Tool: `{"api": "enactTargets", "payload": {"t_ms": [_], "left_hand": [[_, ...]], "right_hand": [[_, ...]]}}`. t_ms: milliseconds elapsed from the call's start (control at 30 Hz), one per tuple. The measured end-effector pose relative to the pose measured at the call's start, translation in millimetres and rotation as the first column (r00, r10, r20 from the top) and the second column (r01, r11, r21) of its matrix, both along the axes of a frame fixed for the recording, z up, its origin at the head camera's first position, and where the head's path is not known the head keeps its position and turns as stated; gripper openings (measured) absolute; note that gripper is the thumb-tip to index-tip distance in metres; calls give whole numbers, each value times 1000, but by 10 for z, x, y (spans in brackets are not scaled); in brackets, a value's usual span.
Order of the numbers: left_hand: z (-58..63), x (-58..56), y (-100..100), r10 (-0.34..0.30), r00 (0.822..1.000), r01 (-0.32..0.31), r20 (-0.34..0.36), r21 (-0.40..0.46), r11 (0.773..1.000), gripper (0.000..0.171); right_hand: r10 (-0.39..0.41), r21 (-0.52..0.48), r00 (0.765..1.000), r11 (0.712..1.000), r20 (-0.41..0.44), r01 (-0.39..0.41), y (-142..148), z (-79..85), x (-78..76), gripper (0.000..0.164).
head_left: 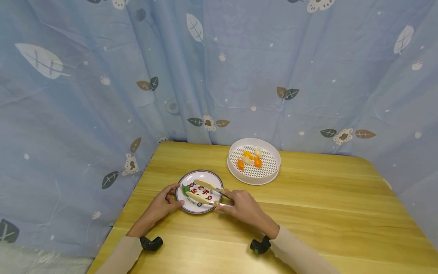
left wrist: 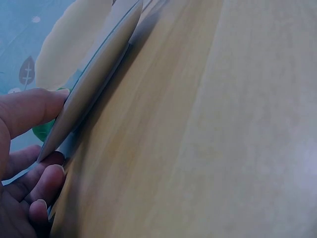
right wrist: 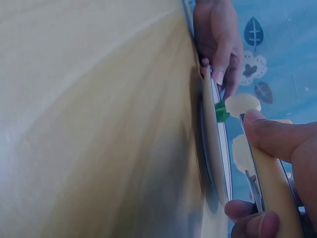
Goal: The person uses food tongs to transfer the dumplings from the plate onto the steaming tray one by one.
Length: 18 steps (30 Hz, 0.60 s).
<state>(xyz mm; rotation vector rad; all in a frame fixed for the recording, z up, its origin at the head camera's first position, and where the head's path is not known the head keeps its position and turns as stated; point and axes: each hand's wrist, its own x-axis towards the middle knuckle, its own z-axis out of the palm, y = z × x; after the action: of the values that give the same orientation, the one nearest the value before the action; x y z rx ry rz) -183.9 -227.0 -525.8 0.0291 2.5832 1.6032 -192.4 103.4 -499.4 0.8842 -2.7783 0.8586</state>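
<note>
In the head view, a white plate (head_left: 186, 180) with a dark rim and red printed characters lies on the table. My left hand (head_left: 163, 203) pinches its left edge, thumb on the rim and fingers at the underside. A green piece (head_left: 185, 189), its kind unclear, is on the plate near that hand. My right hand (head_left: 243, 207) grips a pair of tongs (head_left: 199, 198) with broad pale tips. The spread tips hang over the plate, one near the green piece. In the right wrist view, thumb and fingers hold the tongs' handle (right wrist: 277, 198).
A round white perforated tray (head_left: 254, 181) stands behind and right of the plate, with orange pieces (head_left: 257, 162) and cream-coloured pieces (head_left: 258, 152) in it. The wooden table (head_left: 325, 198) extends to the right. A blue patterned curtain (head_left: 239, 76) hangs along its back and left sides.
</note>
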Motion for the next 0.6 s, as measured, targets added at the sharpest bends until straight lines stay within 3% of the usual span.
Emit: {"api": "enactTargets", "payload": {"t_ms": [233,600], "left_hand": [[-7,-10,-16,-10,1000,10,-8,10,1000,70],[4,-1,3,0,1000,0,3,12,1000,69]], "right_hand": [[31,25,999,999,11,-32,-93,-39,13,74],[33,45,997,999,-64,-30,-199,-109,14,63]]}}
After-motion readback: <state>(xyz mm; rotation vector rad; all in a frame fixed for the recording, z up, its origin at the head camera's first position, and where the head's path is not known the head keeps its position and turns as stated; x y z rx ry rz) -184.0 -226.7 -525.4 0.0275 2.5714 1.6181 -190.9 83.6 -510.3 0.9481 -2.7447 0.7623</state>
